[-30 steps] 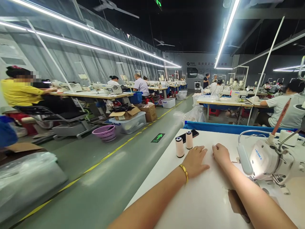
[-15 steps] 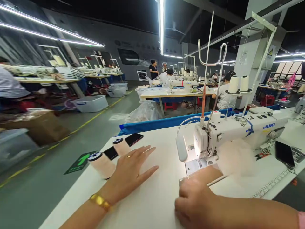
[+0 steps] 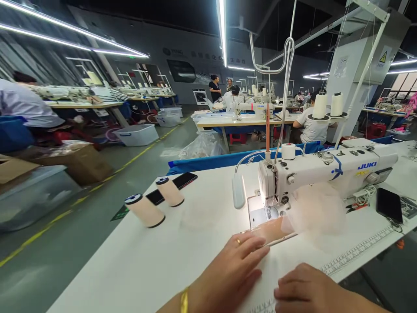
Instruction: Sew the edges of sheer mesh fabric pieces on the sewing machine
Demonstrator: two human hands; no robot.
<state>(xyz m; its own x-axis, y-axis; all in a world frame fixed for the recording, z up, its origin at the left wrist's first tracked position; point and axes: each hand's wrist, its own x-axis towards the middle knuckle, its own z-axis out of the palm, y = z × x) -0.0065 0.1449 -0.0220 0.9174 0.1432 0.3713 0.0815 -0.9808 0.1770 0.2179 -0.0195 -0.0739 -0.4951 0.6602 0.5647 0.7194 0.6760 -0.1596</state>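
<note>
My left hand (image 3: 236, 265) lies flat on the white table (image 3: 146, 265), fingers stretched toward the needle plate, with a ring and a gold bracelet on it. A pinkish strip (image 3: 273, 230) lies just past its fingertips, under the foot of the white JUKI sewing machine (image 3: 325, 174). A sheer white fabric (image 3: 317, 213) bunches beside the machine. My right hand (image 3: 309, 289) rests at the near edge with its fingers curled; what they hold is hidden. Two cream thread spools (image 3: 145, 211) (image 3: 170, 192) lie to the left, away from both hands.
One black phone (image 3: 184, 180) lies behind the spools and another (image 3: 389, 205) sits at the far right of the table. Two thread cones (image 3: 328, 105) stand on the rack. Other people sew at tables beyond. An aisle with bins and boxes (image 3: 137, 134) runs on the left.
The view swung from the aisle to the sewing machine. My left hand moved from beside the spools toward the needle plate. My right hand drew back to the near edge.
</note>
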